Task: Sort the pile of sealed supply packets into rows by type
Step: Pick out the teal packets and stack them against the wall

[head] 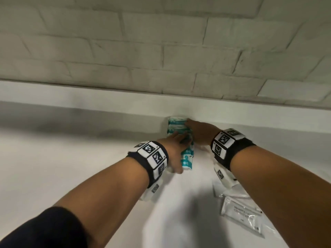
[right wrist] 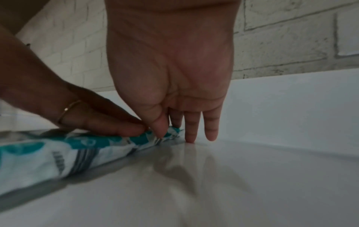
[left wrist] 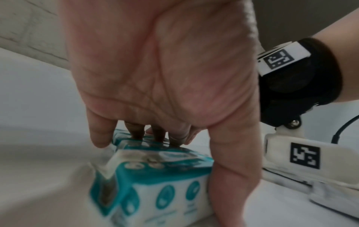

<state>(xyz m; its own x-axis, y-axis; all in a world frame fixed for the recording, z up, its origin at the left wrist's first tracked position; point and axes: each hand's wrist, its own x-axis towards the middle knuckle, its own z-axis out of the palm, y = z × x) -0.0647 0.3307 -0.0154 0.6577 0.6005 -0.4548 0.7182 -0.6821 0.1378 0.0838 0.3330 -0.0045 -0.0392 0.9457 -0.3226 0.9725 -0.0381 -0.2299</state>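
Several teal-and-white packets (head: 187,159) lie end to end in a line that runs away from me on the white table (head: 71,167). My left hand (head: 176,141) rests flat on the near and middle packets (left wrist: 165,192), fingers (left wrist: 136,132) straight on top and thumb (left wrist: 231,176) along their right side. My right hand (head: 192,125) reaches the far end of the line. Its thumb (right wrist: 161,127) touches the last packet (right wrist: 58,153) and its straight fingertips (right wrist: 191,133) stand on the table beside it. Neither hand grips anything.
Clear and white flat sachets (head: 240,213), one with dark print, lie in a loose heap at the near right, partly under my right forearm. A low white ledge (head: 89,97) and a pale brick wall (head: 161,51) close off the table just behind the packets.
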